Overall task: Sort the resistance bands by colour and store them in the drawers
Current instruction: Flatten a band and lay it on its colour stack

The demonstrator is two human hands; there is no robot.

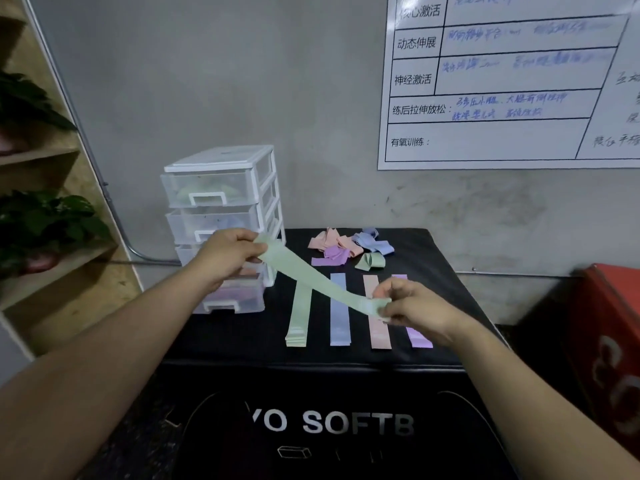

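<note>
A four-drawer unit [221, 188] is set at the far left of the black padded tabletop [242, 341]. Four flat piles are laid nearer, left to right: green pile [298, 317], blue pile [339, 313], pink pile [379, 336], purple pile [419, 337]. Behind them an unsorted heap [349, 247] is seen, its count untellable. One green band [311, 278] is held taut above the piles, its ends pinched in the fingers of the left hand [225, 254] and right hand [412, 306]. Sorting seems in hand; laying it flat on the green pile is called for next.

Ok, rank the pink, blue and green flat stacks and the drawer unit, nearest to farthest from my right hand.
From the right hand, which pinches the green band:
1. Pink stack, directly beneath it.
2. Blue stack, just left.
3. Green stack, further left.
4. Drawer unit, far left, at the back.
</note>
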